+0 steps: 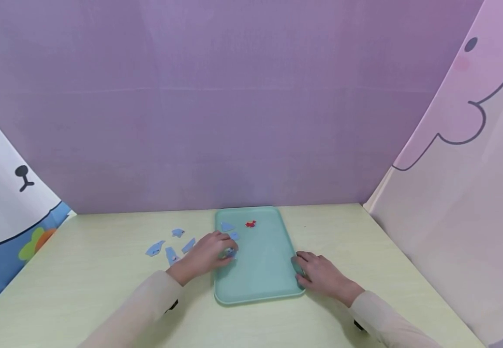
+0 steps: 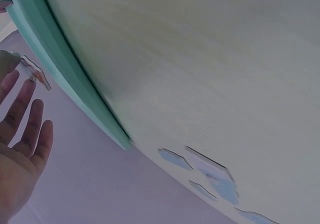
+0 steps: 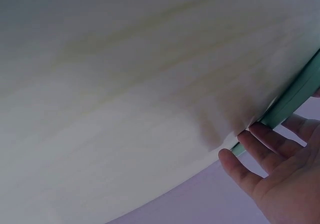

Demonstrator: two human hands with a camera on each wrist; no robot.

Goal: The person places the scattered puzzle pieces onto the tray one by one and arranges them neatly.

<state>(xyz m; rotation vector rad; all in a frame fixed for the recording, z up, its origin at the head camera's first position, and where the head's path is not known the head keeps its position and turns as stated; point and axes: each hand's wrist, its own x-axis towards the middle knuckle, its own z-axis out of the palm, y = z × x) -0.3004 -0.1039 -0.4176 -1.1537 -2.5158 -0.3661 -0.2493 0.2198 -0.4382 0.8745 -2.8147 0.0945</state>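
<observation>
My left hand point(image 1: 208, 253) is over the left side of the mint green tray point(image 1: 260, 270), pinching a small flat puzzle piece point(image 2: 35, 73) between thumb and fingertips. That piece shows orange and white in the left wrist view, and the fingers partly cover it. At the tray's right rim, near the front corner, my right hand point(image 1: 323, 278) rests with loosely spread fingers touching the side. Inside the tray's far part lie a light blue triangular piece point(image 1: 227, 226), a smaller blue piece point(image 1: 234, 236) and a red piece point(image 1: 250, 224).
Left of the tray, several blue pieces are scattered on the pale wooden table point(image 1: 116, 275), among them a long one point(image 1: 155, 248) and a small one point(image 1: 178, 232). A purple fabric wall point(image 1: 251, 121) rises behind the table, with patterned cloth on both sides.
</observation>
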